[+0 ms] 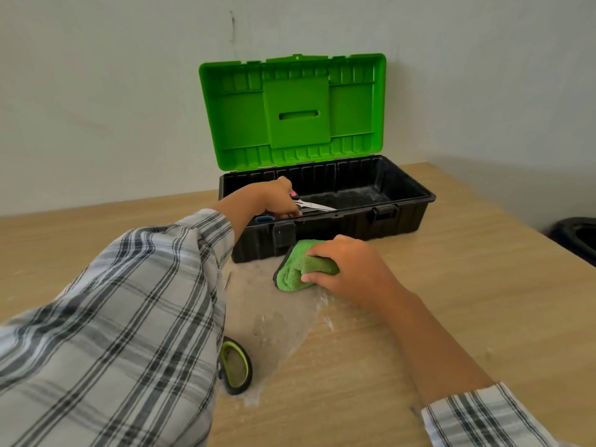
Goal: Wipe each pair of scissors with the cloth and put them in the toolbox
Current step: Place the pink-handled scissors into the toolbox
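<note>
Toward the far edge of the wooden surface (451, 285) stands the toolbox (325, 214), a black tub with its bright green lid (293, 111) swung up against the pale wall (96, 91). Over the tub's left end the left hand (277, 196) reaches in, its fingers closed around the handles of a pair of scissors (314, 206); the steel blades point right, above the tub's dusty floor, and only a trace of pink shows at the handle. Whether the blades touch the bottom cannot be told. Something blue (264, 218) shows just under that hand inside the box, too hidden to name.

Just in front of the toolbox's near wall, the right hand (345, 266) presses down on a bunched green cloth (300, 269), thumb and fingers gripping its folds; the cloth lies on a clear, crinkled plastic sheet (283, 317) spread over the middle of the surface. At the sheet's near end, close to the near edge of the surface, a black handle loop with a lime-green lining (237, 366) peeks out from under the left checked sleeve (113, 333), which hides the rest of it. A second checked cuff (477, 417) covers the right forearm at the near right corner. Beyond the right edge of the surface a dark object (577, 237) sits low, only partly in view.
</note>
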`<move>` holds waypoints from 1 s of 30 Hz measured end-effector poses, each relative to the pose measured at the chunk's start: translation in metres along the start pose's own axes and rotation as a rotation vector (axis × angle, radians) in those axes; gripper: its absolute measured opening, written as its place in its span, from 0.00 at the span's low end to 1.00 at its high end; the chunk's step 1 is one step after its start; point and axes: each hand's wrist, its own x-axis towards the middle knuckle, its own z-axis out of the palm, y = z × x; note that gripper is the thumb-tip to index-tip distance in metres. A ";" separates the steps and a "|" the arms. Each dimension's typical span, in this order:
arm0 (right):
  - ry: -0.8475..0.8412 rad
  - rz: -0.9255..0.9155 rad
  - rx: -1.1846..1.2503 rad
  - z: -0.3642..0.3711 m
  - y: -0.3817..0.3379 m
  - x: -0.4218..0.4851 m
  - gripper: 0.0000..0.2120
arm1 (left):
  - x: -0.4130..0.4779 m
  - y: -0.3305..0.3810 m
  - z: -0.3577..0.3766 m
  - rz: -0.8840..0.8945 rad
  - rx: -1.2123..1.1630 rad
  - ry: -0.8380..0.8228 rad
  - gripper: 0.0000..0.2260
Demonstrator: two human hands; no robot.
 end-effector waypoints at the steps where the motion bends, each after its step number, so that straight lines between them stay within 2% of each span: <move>1: 0.005 -0.003 0.001 0.000 0.001 0.000 0.21 | 0.002 0.002 0.001 0.011 0.060 0.000 0.22; 3: 0.017 -0.013 -0.001 0.001 0.000 0.000 0.21 | 0.006 0.002 0.002 0.027 0.187 0.014 0.22; 7: 0.021 -0.011 -0.004 0.002 0.001 0.000 0.21 | 0.010 -0.003 0.007 0.031 0.338 0.036 0.13; 10: 0.033 -0.026 -0.002 0.003 0.002 0.000 0.19 | 0.012 -0.005 0.009 0.039 0.396 0.052 0.14; 19: 0.042 -0.032 -0.009 0.004 0.002 0.001 0.19 | 0.005 -0.004 0.006 0.045 0.350 0.060 0.17; 26: 0.050 -0.041 0.002 0.000 -0.004 -0.002 0.22 | -0.014 -0.009 -0.007 0.067 0.274 0.134 0.24; 30: 0.059 -0.019 0.031 -0.004 -0.011 -0.004 0.21 | -0.034 -0.014 -0.019 0.102 0.250 0.192 0.21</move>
